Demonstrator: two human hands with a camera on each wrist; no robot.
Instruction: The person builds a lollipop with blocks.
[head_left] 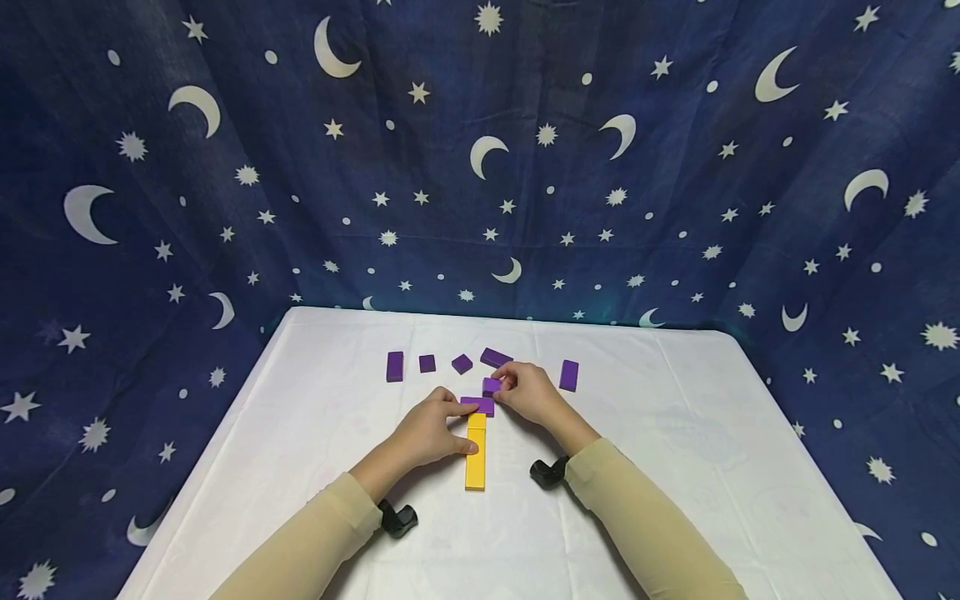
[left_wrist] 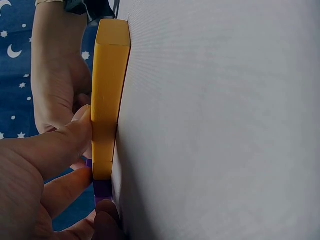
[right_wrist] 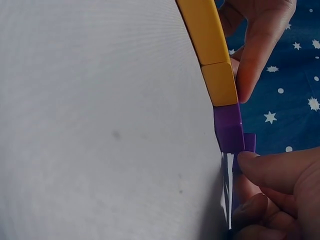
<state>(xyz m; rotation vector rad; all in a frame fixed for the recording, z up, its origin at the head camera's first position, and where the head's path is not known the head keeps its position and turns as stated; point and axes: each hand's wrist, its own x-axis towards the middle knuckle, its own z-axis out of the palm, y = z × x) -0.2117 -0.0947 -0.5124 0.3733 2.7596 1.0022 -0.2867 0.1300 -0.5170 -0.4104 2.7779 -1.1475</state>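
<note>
A long yellow block [head_left: 475,471] lies on the table with a small yellow block [head_left: 477,422] at its far end. Crosswise against that small one sits a purple block [head_left: 486,406], forming a T shape. My left hand [head_left: 427,429] rests its thumb on the long yellow block and its index fingertip on the crosswise purple block; its other fingers reach down past the purple one in the left wrist view. With thumb and fingers, my right hand [head_left: 531,393] pinches a small purple block [head_left: 490,387] just beyond the crosswise block's right end.
Behind the hands lie loose purple blocks: a long one [head_left: 395,367] and two small ones [head_left: 427,363] at left, another long one [head_left: 491,357] behind the right fingers, and one [head_left: 569,375] farther right. A white cloth [head_left: 660,408] covers the table; a starry curtain [head_left: 420,167] surrounds it.
</note>
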